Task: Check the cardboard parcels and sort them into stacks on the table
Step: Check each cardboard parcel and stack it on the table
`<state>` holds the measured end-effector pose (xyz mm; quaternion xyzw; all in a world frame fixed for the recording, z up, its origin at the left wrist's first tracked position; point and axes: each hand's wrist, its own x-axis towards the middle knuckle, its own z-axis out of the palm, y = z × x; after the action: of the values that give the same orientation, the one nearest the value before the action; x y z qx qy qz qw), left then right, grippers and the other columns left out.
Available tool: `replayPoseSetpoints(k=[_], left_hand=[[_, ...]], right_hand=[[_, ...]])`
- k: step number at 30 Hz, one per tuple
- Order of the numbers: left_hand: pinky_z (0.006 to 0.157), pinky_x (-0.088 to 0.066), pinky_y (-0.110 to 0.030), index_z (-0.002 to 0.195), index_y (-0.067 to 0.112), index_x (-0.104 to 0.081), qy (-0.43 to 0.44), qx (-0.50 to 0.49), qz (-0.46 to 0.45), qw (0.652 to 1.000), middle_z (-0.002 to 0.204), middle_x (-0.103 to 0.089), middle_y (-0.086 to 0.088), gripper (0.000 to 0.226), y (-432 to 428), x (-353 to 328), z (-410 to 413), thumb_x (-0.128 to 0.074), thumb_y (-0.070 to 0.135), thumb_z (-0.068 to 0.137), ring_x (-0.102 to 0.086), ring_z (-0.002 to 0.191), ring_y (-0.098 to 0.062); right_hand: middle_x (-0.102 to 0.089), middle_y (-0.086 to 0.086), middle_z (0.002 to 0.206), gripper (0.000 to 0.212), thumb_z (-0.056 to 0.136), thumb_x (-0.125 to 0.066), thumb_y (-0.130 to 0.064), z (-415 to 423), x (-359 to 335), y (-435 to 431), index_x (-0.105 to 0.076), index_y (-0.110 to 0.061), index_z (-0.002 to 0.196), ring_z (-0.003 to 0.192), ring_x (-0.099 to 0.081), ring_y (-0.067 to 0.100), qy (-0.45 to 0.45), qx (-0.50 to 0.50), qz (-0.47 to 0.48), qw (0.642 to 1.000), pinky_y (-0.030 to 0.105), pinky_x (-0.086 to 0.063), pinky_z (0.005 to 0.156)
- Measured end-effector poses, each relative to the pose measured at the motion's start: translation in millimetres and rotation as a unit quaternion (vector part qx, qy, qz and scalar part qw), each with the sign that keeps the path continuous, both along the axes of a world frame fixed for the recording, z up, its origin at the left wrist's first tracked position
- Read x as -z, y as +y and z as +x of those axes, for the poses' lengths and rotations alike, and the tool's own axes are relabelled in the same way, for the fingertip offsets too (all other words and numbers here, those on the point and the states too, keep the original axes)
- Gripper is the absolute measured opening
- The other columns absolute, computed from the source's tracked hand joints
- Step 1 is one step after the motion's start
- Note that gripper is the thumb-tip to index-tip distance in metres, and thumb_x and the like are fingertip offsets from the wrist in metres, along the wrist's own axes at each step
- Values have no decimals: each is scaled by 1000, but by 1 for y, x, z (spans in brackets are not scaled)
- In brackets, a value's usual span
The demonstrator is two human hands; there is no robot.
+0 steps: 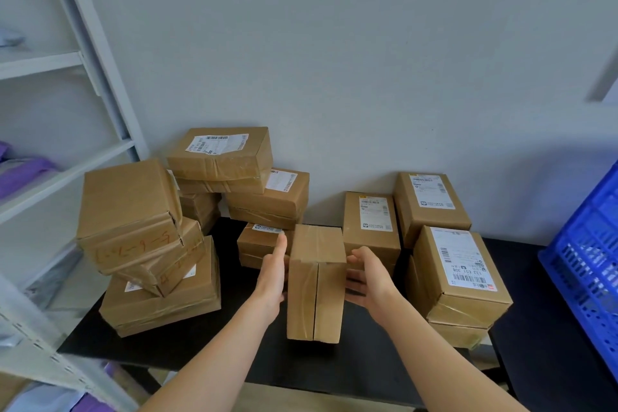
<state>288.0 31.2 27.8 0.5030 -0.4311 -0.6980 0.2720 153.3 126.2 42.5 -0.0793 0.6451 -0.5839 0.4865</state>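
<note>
left hand (272,273): bare | right hand (369,281): bare | forearms (214,354): bare to frame edge

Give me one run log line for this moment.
parcel upright | left hand flat on its left side | right hand touching its right side
</note>
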Motion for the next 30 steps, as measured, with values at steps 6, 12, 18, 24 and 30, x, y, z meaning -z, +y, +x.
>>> replayPoseSetpoints(k=[6,12,18,24,30], left_hand=[[74,-44,-34,111,26,-51,1,28,-57,998,103,-60,4,36,4,-3,-5,-51,55,90,-55,93,-12],[99,-44,-44,125,26,-39,-69,42,-115,990,123,-50,-3,53,6,3,-7,-65,48,84,-51,111,-21],[105,-41,-43,145,28,-30,-128,81,-204,967,140,-43,-2,63,-1,1,-13,-55,49,91,-44,126,-21],[105,-41,-42,147,26,-26,-168,106,-244,949,142,-41,-2,66,-10,3,-17,-57,44,91,-43,128,-22],[97,-44,-34,147,28,-26,-118,108,-209,965,139,-45,1,73,-13,12,-18,-63,46,87,-47,120,-16]], right_hand=[[-61,8,112,27,93,-53,-29,0,-1,-3,-54,-17,117,104,-57,25,45,4,-5,999,40,-48,89],[-55,3,117,39,90,-61,-30,5,7,-8,-48,-19,125,106,-55,21,152,-15,40,987,42,-49,95],[-50,0,122,64,88,-61,-36,14,7,-19,-31,-22,142,103,-51,16,242,-56,52,967,32,-45,88],[-47,3,137,74,89,-60,-42,15,8,-28,-22,-22,149,119,-51,22,273,-87,57,956,39,-45,100],[-47,3,138,74,90,-58,-44,11,14,-33,-22,-20,150,122,-50,23,272,-99,65,955,42,-44,102]])
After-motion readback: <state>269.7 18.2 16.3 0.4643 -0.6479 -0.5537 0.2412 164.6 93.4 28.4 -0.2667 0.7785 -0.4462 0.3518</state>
